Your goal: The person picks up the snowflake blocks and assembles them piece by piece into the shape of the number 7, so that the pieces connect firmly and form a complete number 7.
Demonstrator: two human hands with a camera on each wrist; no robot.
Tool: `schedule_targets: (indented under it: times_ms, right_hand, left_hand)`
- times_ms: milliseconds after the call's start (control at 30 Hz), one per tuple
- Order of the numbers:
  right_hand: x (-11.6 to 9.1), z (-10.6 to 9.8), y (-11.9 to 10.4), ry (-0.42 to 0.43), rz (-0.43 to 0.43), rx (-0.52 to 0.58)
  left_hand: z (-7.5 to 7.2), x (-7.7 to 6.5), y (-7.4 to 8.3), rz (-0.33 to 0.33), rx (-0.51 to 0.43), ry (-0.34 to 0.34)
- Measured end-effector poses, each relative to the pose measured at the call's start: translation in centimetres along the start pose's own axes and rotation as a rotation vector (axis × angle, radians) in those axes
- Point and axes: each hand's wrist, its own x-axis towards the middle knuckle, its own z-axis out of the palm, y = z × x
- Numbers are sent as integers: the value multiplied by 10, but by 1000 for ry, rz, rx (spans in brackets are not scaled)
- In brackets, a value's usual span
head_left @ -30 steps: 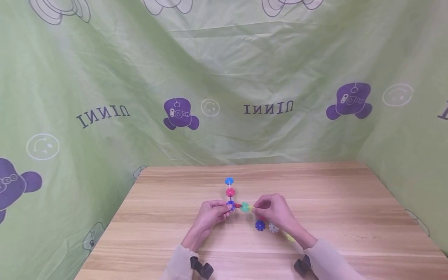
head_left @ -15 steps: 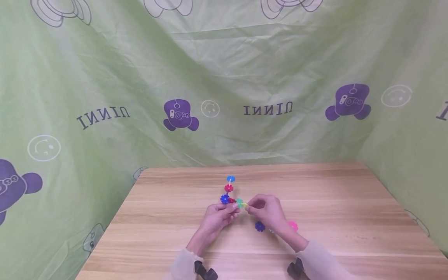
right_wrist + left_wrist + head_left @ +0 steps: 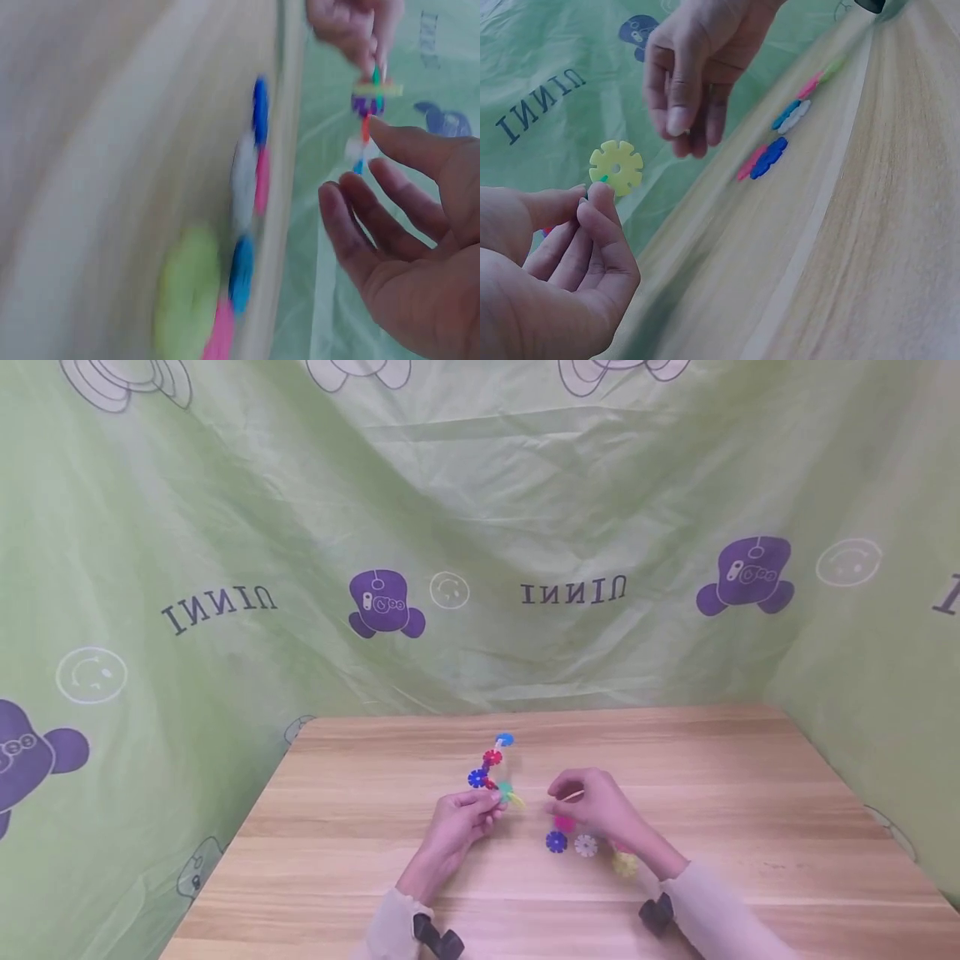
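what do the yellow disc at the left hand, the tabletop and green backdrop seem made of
Yellow disc: probably matte plastic, from its even colour and notches. Tabletop: wood or printed laminate, smooth, with streaky grain. Green backdrop: likely thin fabric, slightly shiny, given its creases.

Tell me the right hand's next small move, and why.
I'd probably lower the right hand to the pink notched disc beside the blue disc and pick it up. That hand looks empty, the pink disc shows just below its fingertips in the head view, and the left hand pinches the chain near its green disc, leaving the yellow end disc exposed.
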Motion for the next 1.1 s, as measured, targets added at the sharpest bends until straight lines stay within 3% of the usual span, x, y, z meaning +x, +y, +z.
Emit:
schedule_targets:
  times_ms: [200, 533, 767, 1100]
  right_hand:
    - [4, -18, 20, -21, 13, -137]
    - [-5, -40, 37, -116, 35, -249]
    - [-14, -54, 34, -221, 107, -234]
    - [-13, -54, 34, -264, 86, -226]
  left_hand:
    - [-5, 2, 1, 0, 1, 7]
    - [-6, 2, 1, -2, -20, 0]
    - [-8, 4, 3, -3, -30, 14]
    - [-10, 3, 5, 7, -27, 4]
